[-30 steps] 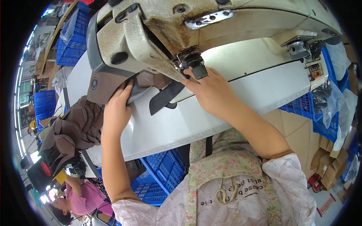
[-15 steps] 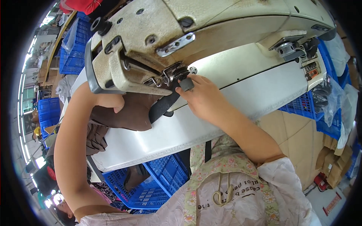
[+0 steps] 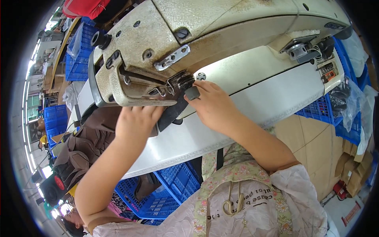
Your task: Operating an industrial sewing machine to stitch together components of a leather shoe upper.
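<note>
A sewing machine head [image 3: 138, 43] stands over the white machine bed. My left hand [image 3: 137, 121] lies on a brown leather piece [image 3: 104, 117], fingers stretched forward; their tips are hidden under the machine head. A black strip [image 3: 173, 115] runs from beside this hand up to the presser foot [image 3: 182, 81]. To the right of the foot, my right hand [image 3: 211, 102] is closed, thumb and forefinger about a dark grey cylindrical piece [image 3: 192, 93]. Whether these fingers also grip the strip cannot be made out.
Several stacked brown leather pieces [image 3: 81, 152] lie at the left end of the bed. Below the bed's front edge sits a blue crate [image 3: 158, 199] with brown pieces inside. More blue crates stand left [image 3: 55, 118] and right [image 3: 316, 110]. Cardboard [image 3: 353, 168] lies at far right.
My left hand has come round from behind the leather to its near side, closer to the presser foot. The stacked leather shows more now. My right hand stays by the foot.
</note>
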A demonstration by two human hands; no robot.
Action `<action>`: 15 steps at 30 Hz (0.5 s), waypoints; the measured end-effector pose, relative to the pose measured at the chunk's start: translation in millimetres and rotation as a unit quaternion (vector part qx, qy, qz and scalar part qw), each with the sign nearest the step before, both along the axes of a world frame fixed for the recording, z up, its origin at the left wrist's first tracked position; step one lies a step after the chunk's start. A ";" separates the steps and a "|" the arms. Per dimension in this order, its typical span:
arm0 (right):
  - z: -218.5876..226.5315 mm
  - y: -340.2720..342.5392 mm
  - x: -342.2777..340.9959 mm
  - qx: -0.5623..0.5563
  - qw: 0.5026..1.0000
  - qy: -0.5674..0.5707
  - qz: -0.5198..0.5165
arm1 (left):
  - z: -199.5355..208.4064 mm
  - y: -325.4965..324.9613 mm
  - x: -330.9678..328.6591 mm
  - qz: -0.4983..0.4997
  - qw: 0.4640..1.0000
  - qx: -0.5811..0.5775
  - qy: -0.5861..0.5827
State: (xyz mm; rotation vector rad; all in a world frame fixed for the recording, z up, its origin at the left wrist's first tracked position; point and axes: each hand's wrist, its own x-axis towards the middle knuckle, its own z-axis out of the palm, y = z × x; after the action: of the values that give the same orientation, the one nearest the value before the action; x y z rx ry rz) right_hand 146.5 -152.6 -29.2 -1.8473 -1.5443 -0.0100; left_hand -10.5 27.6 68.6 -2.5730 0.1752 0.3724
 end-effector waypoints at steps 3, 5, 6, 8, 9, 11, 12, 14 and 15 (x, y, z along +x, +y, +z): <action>-0.1 0.8 -1.0 -0.001 1.000 -0.017 -0.005 | 4.2 -13.4 -1.5 0.030 0.997 -0.055 0.044; 0.0 0.6 -1.9 -0.004 1.000 -0.026 -0.008 | 1.4 -12.6 -3.3 0.049 0.995 -0.071 0.055; 1.3 0.8 -2.8 0.002 0.999 -0.037 -0.011 | 6.3 -11.5 -1.7 0.085 0.988 -0.105 0.073; 0.7 0.5 -3.4 0.005 0.999 -0.050 -0.016 | 6.6 -6.6 -2.9 0.118 0.979 -0.142 0.090; -0.3 0.3 -3.3 0.003 0.998 -0.056 -0.020 | 4.9 -1.9 -4.9 0.084 0.986 -0.115 0.091; -0.9 -0.1 -3.7 -0.001 0.998 -0.061 -0.023 | 2.3 4.5 -7.7 0.050 0.990 -0.091 0.093; 0.5 -0.1 -3.3 -0.001 0.998 -0.062 -0.024 | 1.4 7.2 -7.8 0.020 0.992 -0.072 0.097; 1.6 -0.4 -2.3 -0.004 0.998 -0.062 -0.023 | -0.3 9.4 -5.7 -0.008 0.993 -0.057 0.102; 1.2 -0.4 -1.5 0.001 0.998 -0.061 -0.022 | 0.8 9.8 -3.4 -0.022 0.992 -0.045 0.112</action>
State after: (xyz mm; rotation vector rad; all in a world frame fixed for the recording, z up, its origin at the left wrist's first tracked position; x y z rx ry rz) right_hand 145.0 -153.0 -28.0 -1.9080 -1.5846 -0.1469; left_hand -13.8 37.4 69.5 -2.6049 0.3355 0.6512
